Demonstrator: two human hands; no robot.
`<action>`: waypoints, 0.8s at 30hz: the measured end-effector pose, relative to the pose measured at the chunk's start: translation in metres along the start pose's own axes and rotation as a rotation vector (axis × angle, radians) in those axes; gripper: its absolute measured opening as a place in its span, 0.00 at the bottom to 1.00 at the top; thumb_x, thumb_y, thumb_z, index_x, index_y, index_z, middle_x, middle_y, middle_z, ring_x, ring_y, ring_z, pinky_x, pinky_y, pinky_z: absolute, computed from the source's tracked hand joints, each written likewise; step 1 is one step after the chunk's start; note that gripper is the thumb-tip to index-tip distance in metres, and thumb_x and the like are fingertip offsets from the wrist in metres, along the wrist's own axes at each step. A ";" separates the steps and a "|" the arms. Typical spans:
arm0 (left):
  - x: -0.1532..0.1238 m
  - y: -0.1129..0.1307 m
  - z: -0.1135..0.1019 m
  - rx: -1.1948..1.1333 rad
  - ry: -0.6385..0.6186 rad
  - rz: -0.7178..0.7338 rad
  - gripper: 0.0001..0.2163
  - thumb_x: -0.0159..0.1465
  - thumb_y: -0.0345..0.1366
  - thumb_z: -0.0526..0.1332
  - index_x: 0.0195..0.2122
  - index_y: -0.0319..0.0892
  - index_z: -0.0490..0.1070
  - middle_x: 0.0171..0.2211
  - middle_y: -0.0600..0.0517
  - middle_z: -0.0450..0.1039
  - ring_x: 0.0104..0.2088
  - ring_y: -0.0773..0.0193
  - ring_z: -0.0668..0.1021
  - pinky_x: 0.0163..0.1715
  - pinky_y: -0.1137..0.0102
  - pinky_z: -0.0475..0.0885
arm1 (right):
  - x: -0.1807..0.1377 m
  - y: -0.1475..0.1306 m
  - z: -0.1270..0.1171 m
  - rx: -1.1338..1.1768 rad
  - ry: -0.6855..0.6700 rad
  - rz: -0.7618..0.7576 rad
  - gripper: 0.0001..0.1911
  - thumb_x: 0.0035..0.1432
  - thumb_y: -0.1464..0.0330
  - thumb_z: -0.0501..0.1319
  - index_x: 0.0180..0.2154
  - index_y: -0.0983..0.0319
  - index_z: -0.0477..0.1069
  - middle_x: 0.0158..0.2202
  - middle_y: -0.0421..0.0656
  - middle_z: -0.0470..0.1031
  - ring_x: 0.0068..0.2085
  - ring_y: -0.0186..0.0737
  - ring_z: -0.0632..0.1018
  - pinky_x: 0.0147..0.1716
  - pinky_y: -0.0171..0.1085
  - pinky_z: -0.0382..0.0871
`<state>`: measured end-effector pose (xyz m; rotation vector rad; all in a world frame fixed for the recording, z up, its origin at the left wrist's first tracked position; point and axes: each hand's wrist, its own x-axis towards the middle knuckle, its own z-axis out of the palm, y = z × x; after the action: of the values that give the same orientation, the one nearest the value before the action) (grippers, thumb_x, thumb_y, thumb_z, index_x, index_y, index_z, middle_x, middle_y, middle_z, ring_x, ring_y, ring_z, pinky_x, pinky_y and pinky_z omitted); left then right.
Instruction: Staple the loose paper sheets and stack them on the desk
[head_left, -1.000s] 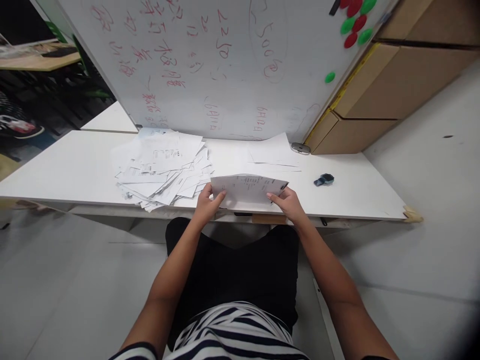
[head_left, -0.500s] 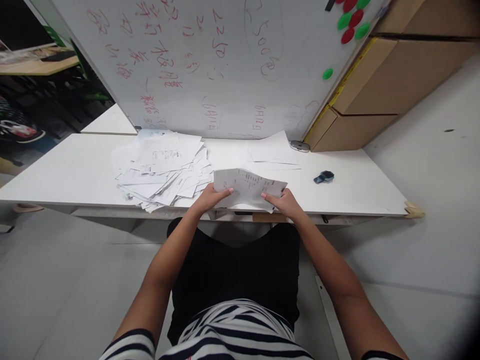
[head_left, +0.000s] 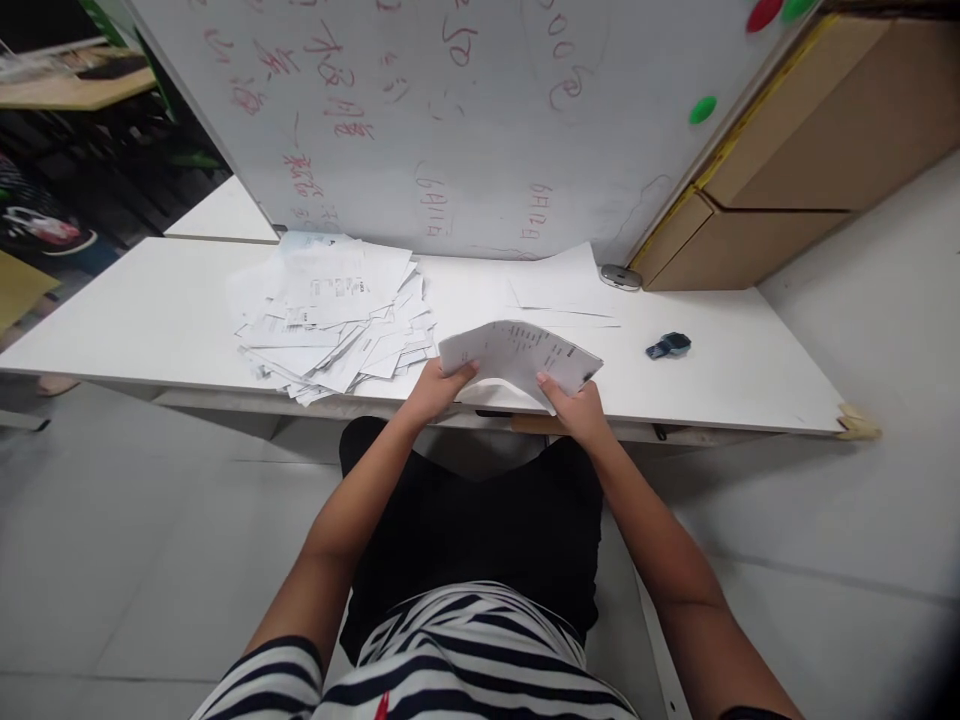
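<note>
A small stack of printed paper sheets is bowed upward between my two hands, over the front edge of the white table. My left hand pinches its left end, thumb on top. At the right end my right hand grips it the same way. The fingers beneath the paper are hidden. Just left of my left hand lies a messy heap of loose papers. A few flat white sheets lie beyond the held stack.
A whiteboard with red writing stands along the table's back. Cardboard boxes are stacked at the right. A grey computer mouse sits by the board, and a dark watch-like object lies farther right. At far left a person is partly visible.
The held papers are now arched more strongly, their middle raised. Both hands keep their grip on the ends. My view has tilted down, showing less of the whiteboard.
</note>
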<state>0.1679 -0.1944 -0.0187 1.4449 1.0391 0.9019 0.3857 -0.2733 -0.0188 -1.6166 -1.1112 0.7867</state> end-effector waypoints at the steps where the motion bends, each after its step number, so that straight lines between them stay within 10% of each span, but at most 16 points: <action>1: 0.001 -0.003 0.001 0.025 0.014 0.009 0.21 0.57 0.51 0.64 0.45 0.40 0.76 0.46 0.47 0.77 0.49 0.51 0.76 0.50 0.60 0.70 | 0.000 0.001 0.001 -0.003 0.002 0.009 0.27 0.51 0.52 0.65 0.43 0.68 0.76 0.45 0.54 0.79 0.50 0.54 0.77 0.49 0.46 0.70; 8: -0.007 -0.008 0.008 0.209 0.021 -0.032 0.20 0.60 0.52 0.58 0.36 0.38 0.76 0.37 0.47 0.78 0.42 0.49 0.77 0.42 0.60 0.72 | -0.009 0.012 -0.009 -0.128 -0.002 0.003 0.24 0.53 0.53 0.63 0.41 0.66 0.77 0.43 0.52 0.79 0.49 0.55 0.77 0.50 0.47 0.70; 14: -0.007 0.013 0.000 0.110 -0.065 0.119 0.19 0.64 0.45 0.57 0.54 0.44 0.65 0.48 0.46 0.74 0.46 0.58 0.77 0.45 0.63 0.72 | -0.033 0.025 -0.049 0.069 -0.118 0.262 0.25 0.49 0.55 0.68 0.45 0.65 0.75 0.48 0.51 0.77 0.48 0.51 0.78 0.47 0.45 0.73; 18: 0.015 0.014 -0.008 0.279 0.135 0.304 0.15 0.69 0.43 0.50 0.53 0.45 0.64 0.47 0.47 0.73 0.46 0.61 0.76 0.50 0.62 0.70 | -0.045 0.037 -0.066 0.256 -0.100 0.400 0.24 0.46 0.59 0.71 0.43 0.66 0.74 0.41 0.51 0.80 0.34 0.45 0.80 0.29 0.39 0.77; 24: 0.070 0.015 0.013 0.771 0.095 0.415 0.15 0.69 0.40 0.46 0.48 0.43 0.68 0.51 0.45 0.71 0.56 0.56 0.68 0.59 0.58 0.61 | -0.049 0.051 -0.070 0.292 -0.059 0.462 0.20 0.45 0.62 0.71 0.38 0.66 0.73 0.27 0.45 0.76 0.20 0.36 0.71 0.13 0.34 0.66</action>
<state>0.2053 -0.1330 -0.0066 2.3422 1.2532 0.9029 0.4444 -0.3488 -0.0466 -1.6216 -0.6246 1.2414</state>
